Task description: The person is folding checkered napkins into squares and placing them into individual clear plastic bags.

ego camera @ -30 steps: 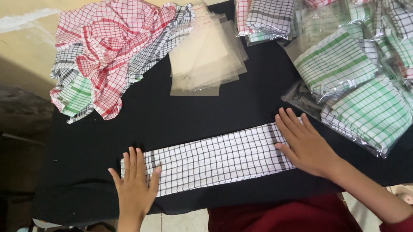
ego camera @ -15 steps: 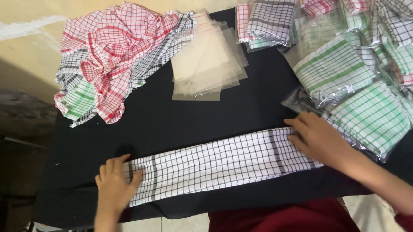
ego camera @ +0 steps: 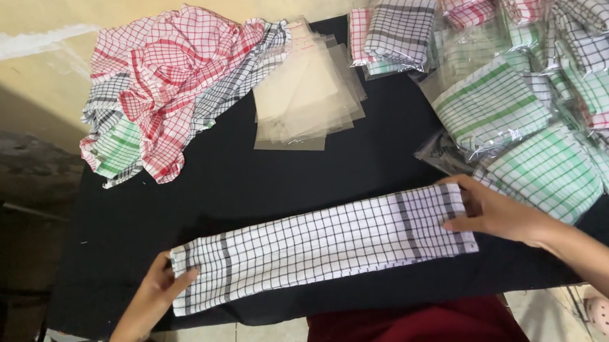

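Both hands have slid outward to the ends of the folded black-checked cloth (ego camera: 320, 247), lying low across the black surface (ego camera: 249, 181). Left hand (ego camera: 150, 300) pinches its lower-left end; right hand (ego camera: 494, 212) curls over the right end. Uneven pulling could skew the fold. One clear-bag stack (ego camera: 307, 97), one loose cloth heap (ego camera: 165, 88), several bagged cloths (ego camera: 526, 115) upper right.

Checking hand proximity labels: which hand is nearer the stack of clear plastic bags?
Right. The right hand grips the black-and-white checked cloth at its right end, below and right of the stack of clear plastic bags. The left hand holds the cloth's left end, farther down and left.
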